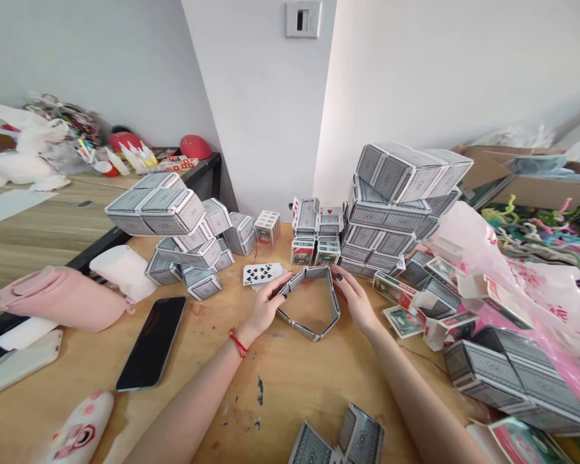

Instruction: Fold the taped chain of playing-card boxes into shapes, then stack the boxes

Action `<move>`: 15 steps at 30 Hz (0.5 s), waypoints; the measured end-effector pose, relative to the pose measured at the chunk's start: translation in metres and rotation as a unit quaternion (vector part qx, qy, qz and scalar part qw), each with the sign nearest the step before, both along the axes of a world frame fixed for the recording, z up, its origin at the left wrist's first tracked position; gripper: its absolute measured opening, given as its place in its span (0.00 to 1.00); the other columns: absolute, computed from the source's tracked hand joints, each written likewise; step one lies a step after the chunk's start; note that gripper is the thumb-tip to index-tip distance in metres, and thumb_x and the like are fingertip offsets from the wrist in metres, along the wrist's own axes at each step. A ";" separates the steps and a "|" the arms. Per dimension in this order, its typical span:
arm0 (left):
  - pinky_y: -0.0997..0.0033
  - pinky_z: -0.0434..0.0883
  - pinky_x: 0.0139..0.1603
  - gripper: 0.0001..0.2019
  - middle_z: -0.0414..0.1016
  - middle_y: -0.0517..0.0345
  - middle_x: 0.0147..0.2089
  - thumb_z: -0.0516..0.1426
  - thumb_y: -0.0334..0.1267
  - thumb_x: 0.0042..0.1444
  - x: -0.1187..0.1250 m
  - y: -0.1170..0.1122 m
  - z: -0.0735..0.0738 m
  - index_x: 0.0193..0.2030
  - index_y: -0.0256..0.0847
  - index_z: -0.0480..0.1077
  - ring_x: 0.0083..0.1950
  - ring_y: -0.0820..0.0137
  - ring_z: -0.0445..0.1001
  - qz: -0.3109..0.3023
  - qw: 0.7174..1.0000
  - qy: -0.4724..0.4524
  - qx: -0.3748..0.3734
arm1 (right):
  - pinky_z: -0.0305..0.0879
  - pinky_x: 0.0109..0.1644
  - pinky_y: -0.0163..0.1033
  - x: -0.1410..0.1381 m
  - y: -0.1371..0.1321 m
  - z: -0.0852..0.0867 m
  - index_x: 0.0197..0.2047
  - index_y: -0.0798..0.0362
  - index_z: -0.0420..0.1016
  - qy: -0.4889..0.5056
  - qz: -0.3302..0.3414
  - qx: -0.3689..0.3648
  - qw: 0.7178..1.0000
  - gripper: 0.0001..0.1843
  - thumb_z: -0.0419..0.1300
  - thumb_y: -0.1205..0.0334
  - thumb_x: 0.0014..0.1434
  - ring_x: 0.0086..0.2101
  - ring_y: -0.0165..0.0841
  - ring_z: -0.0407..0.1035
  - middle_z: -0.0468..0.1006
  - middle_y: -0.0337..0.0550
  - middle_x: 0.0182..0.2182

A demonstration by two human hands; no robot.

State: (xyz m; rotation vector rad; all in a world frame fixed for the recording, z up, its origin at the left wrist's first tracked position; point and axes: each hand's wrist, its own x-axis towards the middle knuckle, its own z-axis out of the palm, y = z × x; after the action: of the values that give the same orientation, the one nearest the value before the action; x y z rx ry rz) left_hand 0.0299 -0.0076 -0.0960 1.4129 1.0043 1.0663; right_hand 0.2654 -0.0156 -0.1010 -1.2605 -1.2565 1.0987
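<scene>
Two bare forearms are reaching forward over a pale, smooth wooden table (290, 386) stained with small paint marks. Between the hands, near the middle of the table, a card ring (303, 331) is lying flat: a loose five-sided loop of folded playing cards with grey patterned backs. The left hand (265, 308), with a red thread bracelet (238, 342) at its wrist, is closing its curled fingers and thumb on the ring's left wall. The right hand (355, 300) is lying half open, its dark-nailed fingers resting against the right wall without gripping. Just behind the left hand, a nine of spades (261, 274) is lying face up. Blocky stacks of card cubes are standing at the left (174, 212) and at the right (399, 193). A glossy black phone (152, 341) and a soft pink pouch (62, 298) are lying farther left.
</scene>
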 end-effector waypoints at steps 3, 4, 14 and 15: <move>0.56 0.55 0.68 0.25 0.68 0.56 0.61 0.51 0.29 0.49 -0.001 -0.003 0.000 0.55 0.41 0.70 0.65 0.62 0.62 -0.001 1.000 0.007 0.007 | 0.53 0.65 0.50 -0.004 -0.002 -0.004 0.62 0.43 0.62 0.040 0.015 -0.017 0.999 0.33 0.54 0.39 0.57 0.64 0.40 0.52 0.65 0.41 0.61; 0.57 0.55 0.68 0.24 0.68 0.55 0.61 0.51 0.29 0.50 -0.001 -0.004 0.000 0.55 0.41 0.70 0.64 0.62 0.62 0.000 1.000 0.004 0.008 | 0.52 0.65 0.51 -0.006 -0.003 -0.004 0.63 0.43 0.61 0.050 0.021 -0.020 0.998 0.34 0.54 0.39 0.57 0.64 0.40 0.50 0.64 0.40 0.62; 0.61 0.66 0.55 0.14 0.74 0.51 0.46 0.51 0.40 0.58 -0.004 -0.011 0.001 0.46 0.39 0.71 0.51 0.62 0.71 0.101 0.993 -0.012 0.066 | 0.44 0.68 0.50 -0.007 -0.013 0.017 0.61 0.47 0.65 0.022 0.161 -0.019 0.987 0.36 0.64 0.65 0.47 0.63 0.41 0.53 0.62 0.41 0.63; 0.61 0.67 0.53 0.13 0.73 0.51 0.44 0.51 0.41 0.58 -0.005 -0.010 0.000 0.45 0.39 0.71 0.48 0.62 0.71 0.115 0.991 -0.018 0.071 | 0.47 0.67 0.51 -0.006 -0.013 0.018 0.58 0.48 0.69 0.014 0.168 -0.022 0.985 0.33 0.63 0.66 0.47 0.61 0.42 0.58 0.67 0.42 0.60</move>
State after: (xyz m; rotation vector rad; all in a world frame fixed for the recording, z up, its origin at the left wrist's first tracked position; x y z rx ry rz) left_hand 0.0246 -0.0174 -0.0964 1.4101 1.1017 1.3511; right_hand 0.2592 -0.0282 -0.0834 -1.0839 -1.4646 1.3856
